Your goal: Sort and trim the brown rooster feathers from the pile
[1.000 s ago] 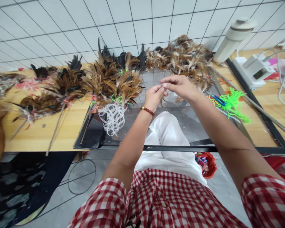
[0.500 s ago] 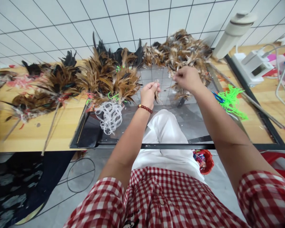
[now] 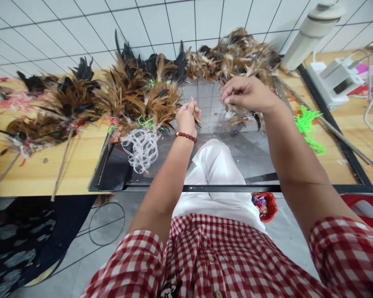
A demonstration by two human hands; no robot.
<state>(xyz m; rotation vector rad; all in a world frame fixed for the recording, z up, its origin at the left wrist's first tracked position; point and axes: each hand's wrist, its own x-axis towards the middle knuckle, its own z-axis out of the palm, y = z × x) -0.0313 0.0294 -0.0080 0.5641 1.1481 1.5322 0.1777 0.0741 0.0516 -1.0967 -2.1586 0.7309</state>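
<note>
My left hand point(image 3: 187, 119), with a beaded bracelet at its wrist, pinches small feathers point(image 3: 200, 122) above the glass panel point(image 3: 170, 153). To its right, my right hand point(image 3: 247, 94) hovers at the front of a pile of brown and cream feathers point(image 3: 236, 54). Its thumb and fingertips are close together; whether anything is between them is too small to tell. Left of my left hand lie brown and black feather bunches point(image 3: 121, 91) with bright green ties. A tangle of clear ribbon point(image 3: 141, 150) sits in front of those bunches.
Bright green strings point(image 3: 309, 126) and a long thin stick point(image 3: 329, 128) lie at the right. Behind them are a white bottle point(image 3: 313, 35) and a power strip point(image 3: 326, 87). More feather bunches on sticks point(image 3: 64, 161) are at the left, near a seated person's dark clothing point(image 3: 18, 244).
My left hand has shifted slightly left, still holding feathers. My right hand has turned and its fingers look more extended. The blue-handled tool by the green strings is now hidden behind my right arm.
</note>
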